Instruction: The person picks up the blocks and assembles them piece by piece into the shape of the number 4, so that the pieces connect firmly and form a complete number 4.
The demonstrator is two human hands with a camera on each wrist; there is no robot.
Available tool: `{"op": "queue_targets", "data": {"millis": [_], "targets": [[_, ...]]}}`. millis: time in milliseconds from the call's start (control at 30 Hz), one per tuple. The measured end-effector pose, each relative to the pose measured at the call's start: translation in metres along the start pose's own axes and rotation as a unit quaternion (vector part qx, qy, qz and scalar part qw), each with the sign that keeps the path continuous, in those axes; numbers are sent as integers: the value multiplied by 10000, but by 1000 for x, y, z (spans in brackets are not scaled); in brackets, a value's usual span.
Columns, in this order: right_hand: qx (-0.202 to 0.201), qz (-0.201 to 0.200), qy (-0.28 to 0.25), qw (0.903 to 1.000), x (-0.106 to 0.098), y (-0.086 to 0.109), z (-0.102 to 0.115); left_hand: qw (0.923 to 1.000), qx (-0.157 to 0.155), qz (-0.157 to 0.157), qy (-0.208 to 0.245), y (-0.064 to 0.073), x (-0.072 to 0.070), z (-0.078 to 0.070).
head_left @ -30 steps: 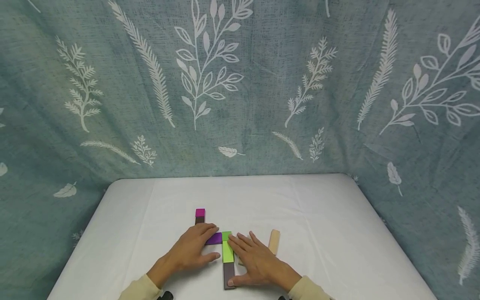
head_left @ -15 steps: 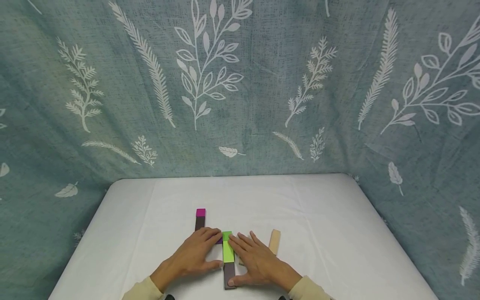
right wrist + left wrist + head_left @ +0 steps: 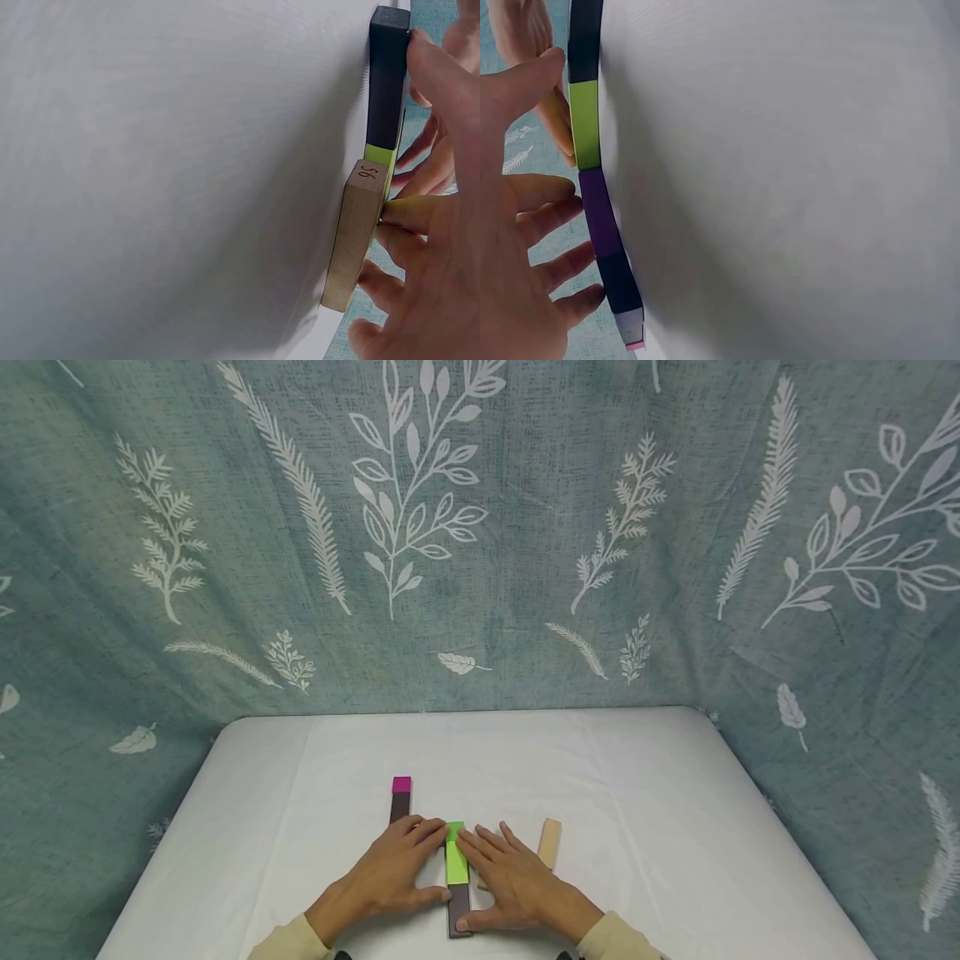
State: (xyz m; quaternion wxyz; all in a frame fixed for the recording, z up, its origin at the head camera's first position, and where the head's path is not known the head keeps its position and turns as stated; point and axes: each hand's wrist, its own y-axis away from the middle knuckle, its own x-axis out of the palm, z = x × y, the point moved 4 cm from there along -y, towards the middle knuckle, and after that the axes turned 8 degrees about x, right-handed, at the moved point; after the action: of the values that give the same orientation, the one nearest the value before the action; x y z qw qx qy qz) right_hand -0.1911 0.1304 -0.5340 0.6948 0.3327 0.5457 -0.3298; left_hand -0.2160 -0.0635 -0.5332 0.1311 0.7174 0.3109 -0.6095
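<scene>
Several painted wooden blocks lie in a bent line on the white table. My left hand (image 3: 390,872) lies with its fingers along the purple block (image 3: 602,214), hidden under them in the head view, and its thumb at the edge of the near dark block (image 3: 458,897). My right hand (image 3: 517,885) has its fingers stretched, tips at the bright green block (image 3: 454,831) and lime block (image 3: 456,862), its thumb on the same dark block. Beyond the left fingers a second dark block (image 3: 401,807) leads to a magenta block (image 3: 402,784).
A plain wood block (image 3: 550,843) sticks out past my right hand. Under that hand, the right wrist view shows a plain wood block (image 3: 352,236) with a number on its end, beside the lime one. A patterned curtain (image 3: 510,568) hangs behind the white table (image 3: 637,777).
My left hand has shifted right, its fingers now covering the purple block and its thumb reaching the near dark block. The right hand has stayed in place.
</scene>
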Motion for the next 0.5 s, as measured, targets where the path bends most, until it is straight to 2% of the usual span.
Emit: {"op": "queue_targets", "data": {"millis": [133,300,500], "targets": [[7,0,26,10000,1,0,0,9999,4,2,-111,0,2,0],[0,-25,67,10000,2,-1,-1,9998,-78,162,-125,0,5,0],[-57,-99,90,9999,2,0,-1,9996,-65,191,-210,-1,2,-3]]}}
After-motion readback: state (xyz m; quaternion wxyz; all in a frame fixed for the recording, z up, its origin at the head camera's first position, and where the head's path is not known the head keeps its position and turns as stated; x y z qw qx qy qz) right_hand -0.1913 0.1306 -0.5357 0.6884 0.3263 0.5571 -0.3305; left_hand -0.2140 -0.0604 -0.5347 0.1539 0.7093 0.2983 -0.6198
